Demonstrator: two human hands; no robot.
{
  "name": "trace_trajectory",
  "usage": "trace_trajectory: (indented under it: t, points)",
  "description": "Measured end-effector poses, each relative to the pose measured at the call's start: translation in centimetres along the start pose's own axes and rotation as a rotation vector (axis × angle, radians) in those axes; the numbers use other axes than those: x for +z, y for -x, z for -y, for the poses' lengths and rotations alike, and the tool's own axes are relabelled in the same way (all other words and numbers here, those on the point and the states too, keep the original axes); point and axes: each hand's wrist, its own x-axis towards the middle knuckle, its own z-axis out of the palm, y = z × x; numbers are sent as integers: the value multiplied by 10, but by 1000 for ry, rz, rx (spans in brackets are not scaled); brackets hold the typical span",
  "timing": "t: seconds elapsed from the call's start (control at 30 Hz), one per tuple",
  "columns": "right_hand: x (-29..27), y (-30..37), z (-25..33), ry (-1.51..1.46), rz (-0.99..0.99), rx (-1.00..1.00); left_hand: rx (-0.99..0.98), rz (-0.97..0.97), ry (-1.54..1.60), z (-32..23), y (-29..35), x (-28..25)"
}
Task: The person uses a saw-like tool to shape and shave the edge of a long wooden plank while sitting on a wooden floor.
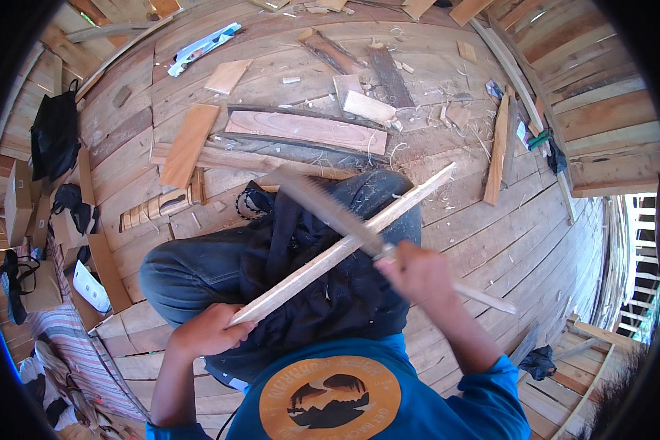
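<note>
I sit cross-legged with a long, pale wooden strip (308, 277) slanting across my lap. Its lower left end is in the closed fingers of my left hand (211, 330); the upper right end sticks out past my knee. My right hand (419, 275) is wrapped around the light handle of a machete-like blade (323, 204), and the handle's rear end juts out behind the fist. The grey blade crosses over the strip near its middle and points up and left. Motion smears it, so I cannot tell whether its edge touches the wood. Dark cloth (290, 242) covers part of my lap.
Ahead lie a broad plank (308, 132), a brown board (189, 147), a pale block (369, 107) and a bark-edged piece (330, 51), among curled shavings. A narrow board (497, 150) lies at right. Cardboard boxes (99, 279) and a black bag (54, 133) stand left.
</note>
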Motion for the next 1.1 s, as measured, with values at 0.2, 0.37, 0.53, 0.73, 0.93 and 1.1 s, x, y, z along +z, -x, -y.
trace_trajectory:
  t: [0.2,0.37,0.53,0.73,0.93,1.1]
  points:
    - [18,-1,4,-53,10,-184,130,-127,-93,9,2,12]
    - [22,-7,-32,39,-107,-90,103,-75,-21,3,-3,9]
    - [-10,-4,-114,169,-140,381,159,-69,-86,7,0,8]
    - [24,6,0,-88,12,-134,27,-31,5,0,-4,4]
    - [15,-13,-81,28,-124,147,27,-31,51,9,4,5]
    - [-5,-8,-71,147,-23,136,-9,-7,76,3,-5,4]
